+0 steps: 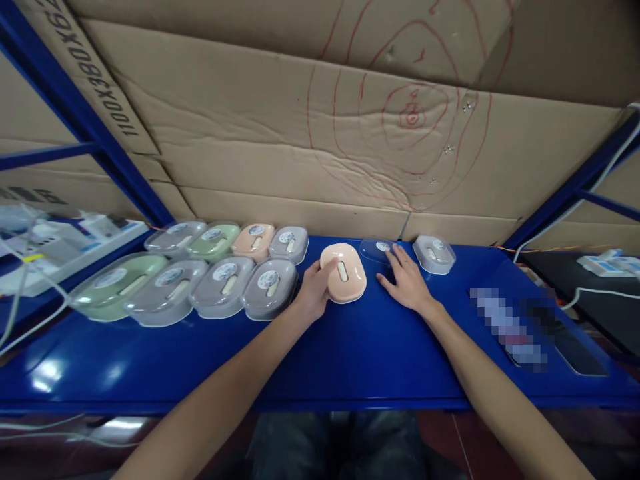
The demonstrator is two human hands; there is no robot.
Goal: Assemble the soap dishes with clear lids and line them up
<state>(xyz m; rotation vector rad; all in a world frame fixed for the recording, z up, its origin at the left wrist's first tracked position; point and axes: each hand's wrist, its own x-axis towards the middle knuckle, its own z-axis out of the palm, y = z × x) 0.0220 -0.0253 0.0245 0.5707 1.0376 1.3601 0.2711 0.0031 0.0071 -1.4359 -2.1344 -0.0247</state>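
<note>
My left hand [314, 289] grips the left side of a peach oval soap-box base [345, 272] that rests on the blue shelf [360, 353]. It has a slot in its middle and no lid. My right hand [407, 280] lies flat on the shelf, its fingertips touching a clear lid [376, 249] with a round sticker just behind the peach base. A grey lidded box [434, 253] sits to the right of that hand.
Two rows of lidded oval boxes in grey, green and peach [200, 280] fill the shelf's left half. Cardboard sheets [350, 133] form the back wall. Blue rack posts [100, 133] stand at both sides. A phone [575, 350] lies at the right. Cables and white boxes [50, 247] sit far left.
</note>
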